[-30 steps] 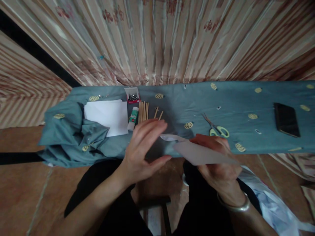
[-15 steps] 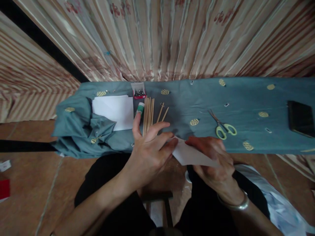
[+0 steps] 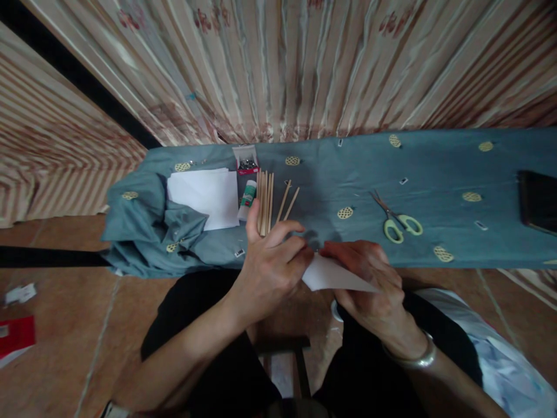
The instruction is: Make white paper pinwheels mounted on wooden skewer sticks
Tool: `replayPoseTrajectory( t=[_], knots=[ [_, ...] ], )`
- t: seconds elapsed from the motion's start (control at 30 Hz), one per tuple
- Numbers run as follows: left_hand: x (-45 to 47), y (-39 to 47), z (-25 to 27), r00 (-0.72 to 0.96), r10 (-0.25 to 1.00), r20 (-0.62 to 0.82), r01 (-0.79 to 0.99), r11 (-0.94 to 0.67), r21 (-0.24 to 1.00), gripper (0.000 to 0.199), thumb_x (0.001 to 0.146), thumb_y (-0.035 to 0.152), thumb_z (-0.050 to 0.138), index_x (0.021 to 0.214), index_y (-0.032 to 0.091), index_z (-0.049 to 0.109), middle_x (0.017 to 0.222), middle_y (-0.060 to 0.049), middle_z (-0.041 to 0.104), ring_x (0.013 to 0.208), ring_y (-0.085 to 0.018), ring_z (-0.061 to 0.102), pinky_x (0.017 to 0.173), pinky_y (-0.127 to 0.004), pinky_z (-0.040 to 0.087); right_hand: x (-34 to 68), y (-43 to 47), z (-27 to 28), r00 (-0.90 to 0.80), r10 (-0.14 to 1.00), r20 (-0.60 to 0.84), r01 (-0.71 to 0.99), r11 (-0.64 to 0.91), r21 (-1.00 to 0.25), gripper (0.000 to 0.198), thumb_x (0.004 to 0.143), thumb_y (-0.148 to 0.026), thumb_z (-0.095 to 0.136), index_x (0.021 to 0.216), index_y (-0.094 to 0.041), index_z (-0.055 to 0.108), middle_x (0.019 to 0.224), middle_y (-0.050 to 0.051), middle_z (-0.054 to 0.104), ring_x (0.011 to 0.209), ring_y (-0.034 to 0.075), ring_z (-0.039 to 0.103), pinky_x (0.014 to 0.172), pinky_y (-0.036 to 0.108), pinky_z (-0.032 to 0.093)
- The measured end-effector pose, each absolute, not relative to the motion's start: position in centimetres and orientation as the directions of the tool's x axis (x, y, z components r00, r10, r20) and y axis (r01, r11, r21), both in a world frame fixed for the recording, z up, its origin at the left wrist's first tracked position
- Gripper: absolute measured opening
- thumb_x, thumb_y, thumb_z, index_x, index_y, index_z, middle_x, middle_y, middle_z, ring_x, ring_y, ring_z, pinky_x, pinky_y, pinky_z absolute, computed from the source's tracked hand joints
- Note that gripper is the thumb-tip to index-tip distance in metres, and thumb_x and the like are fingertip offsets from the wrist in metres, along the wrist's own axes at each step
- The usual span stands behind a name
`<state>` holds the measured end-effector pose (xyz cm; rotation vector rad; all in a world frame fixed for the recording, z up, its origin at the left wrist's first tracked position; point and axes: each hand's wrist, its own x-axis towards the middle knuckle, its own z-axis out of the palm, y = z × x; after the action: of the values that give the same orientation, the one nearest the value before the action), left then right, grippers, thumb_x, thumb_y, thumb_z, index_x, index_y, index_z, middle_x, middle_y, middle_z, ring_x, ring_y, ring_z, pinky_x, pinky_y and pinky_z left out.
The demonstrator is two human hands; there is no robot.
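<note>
A folded piece of white paper (image 3: 333, 275) is held between my two hands, just off the near edge of the cloth-covered table. My left hand (image 3: 274, 267) pinches its left corner with thumb and fingertips, the other fingers raised. Closed around the right part of the paper is my right hand (image 3: 369, 278), with its thumb and index finger at the upper edge. The palm side of the right hand hides some of the paper. Beyond the left fingers lie several wooden sticks (image 3: 264, 200) and a green-and-white glue stick (image 3: 247, 199).
A stack of white paper (image 3: 204, 197) lies at the left, beside a small red box of metal pins (image 3: 246, 161). Scissors with pale green handles (image 3: 395, 220) rest to the right, and a black phone-like object (image 3: 538, 200) at far right. Bunched cloth (image 3: 134, 226) covers the left end.
My hands have come closer together on the paper, and the left fingers have shifted slightly, showing more of the glue stick. The camera view has moved a little.
</note>
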<state>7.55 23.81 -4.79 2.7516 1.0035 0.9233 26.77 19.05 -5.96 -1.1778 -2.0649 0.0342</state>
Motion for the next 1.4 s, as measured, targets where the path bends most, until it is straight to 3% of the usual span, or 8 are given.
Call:
replayPoseTrajectory(
  t=[0.3,0.53,0.93,1.07,1.17,1.23,1.33,1.4],
  knots=[
    [7.8,24.0,-5.3,0.598,0.598,0.533,0.552,-0.790,0.267,0.025,0.089,0.007,0.049,0.091,0.021,0.069,0.083,0.000,0.070,0.108,-0.020,0.061,0.119,-0.064,0.004,26.6,19.2,-6.3,-0.308,0.733,0.606,0.746,0.582,-0.324,0.040,0.091,-0.014,0.056,0.130,-0.018,0.050,0.093,0.009,0.073,0.086,0.023,0.070,0.079,0.037,0.054],
    [7.7,24.2,-5.2,0.664,0.600,0.447,0.544,-0.797,0.262,0.018,0.088,0.010,0.052,0.087,0.019,0.068,0.079,-0.001,0.069,0.106,-0.021,0.061,0.119,-0.061,0.000,26.0,19.6,-6.7,-0.344,0.682,0.646,0.742,0.619,-0.258,0.028,0.091,-0.012,0.058,0.119,-0.013,0.054,0.090,0.011,0.073,0.084,0.023,0.069,0.076,0.037,0.056],
    [7.5,23.9,-5.2,0.711,0.621,0.329,0.544,-0.783,0.301,0.014,0.087,0.013,0.056,0.086,0.020,0.068,0.081,0.000,0.069,0.106,-0.021,0.060,0.120,-0.062,-0.002,25.5,19.1,-7.4,-0.349,0.694,0.629,0.722,0.627,-0.292,0.028,0.094,-0.017,0.055,0.122,-0.014,0.052,0.091,0.011,0.073,0.085,0.023,0.070,0.077,0.039,0.056],
    [7.1,24.8,-5.1,0.676,0.637,0.370,0.555,-0.771,0.313,0.026,0.085,0.020,0.063,0.111,0.021,0.066,0.108,-0.006,0.071,0.125,-0.028,0.052,0.118,-0.066,-0.002,26.7,20.0,-8.2,-0.304,0.715,0.629,0.756,0.583,-0.298,0.024,0.093,-0.018,0.055,0.117,-0.016,0.056,0.092,0.009,0.074,0.085,0.022,0.070,0.078,0.038,0.055],
    [6.8,26.3,-5.8,0.578,0.714,0.395,0.615,-0.699,0.363,0.054,0.082,0.032,0.069,0.133,0.021,0.054,0.134,-0.011,0.060,0.134,-0.032,0.044,0.118,-0.065,0.009,28.7,21.0,-8.7,-0.087,0.789,0.608,0.810,0.411,-0.418,0.015,0.091,-0.027,0.059,0.101,-0.018,0.063,0.088,0.007,0.075,0.076,0.021,0.069,0.072,0.036,0.054],
    [6.7,27.5,-6.8,0.509,0.759,0.406,0.614,-0.651,0.446,0.060,0.079,0.033,0.073,0.134,0.018,0.053,0.135,-0.014,0.058,0.130,-0.031,0.048,0.116,-0.055,0.030,30.1,21.7,-8.8,0.187,0.846,0.500,0.783,0.179,-0.595,0.018,0.084,-0.037,0.067,0.085,-0.019,0.064,0.073,0.003,0.072,0.061,0.018,0.064,0.059,0.031,0.050],
    [7.0,29.3,-8.7,0.407,0.820,0.401,0.620,-0.571,0.538,0.068,0.079,0.030,0.072,0.140,0.017,0.046,0.147,-0.017,0.046,0.133,-0.030,0.047,0.112,-0.047,0.039,31.6,22.5,-8.9,0.416,0.865,0.281,0.560,0.000,-0.828,0.025,0.076,-0.042,0.072,0.083,-0.019,0.065,0.075,0.002,0.072,0.061,0.017,0.063,0.058,0.029,0.049],
    [7.5,30.2,-9.5,0.420,0.844,0.333,0.661,-0.536,0.524,0.054,0.084,0.024,0.066,0.136,0.017,0.051,0.140,-0.014,0.053,0.130,-0.028,0.050,0.111,-0.044,0.040,32.0,22.8,-8.8,0.452,0.869,0.202,0.407,0.001,-0.913,0.029,0.072,-0.042,0.074,0.088,-0.019,0.066,0.083,0.003,0.075,0.069,0.018,0.065,0.063,0.030,0.051]
  ],
)
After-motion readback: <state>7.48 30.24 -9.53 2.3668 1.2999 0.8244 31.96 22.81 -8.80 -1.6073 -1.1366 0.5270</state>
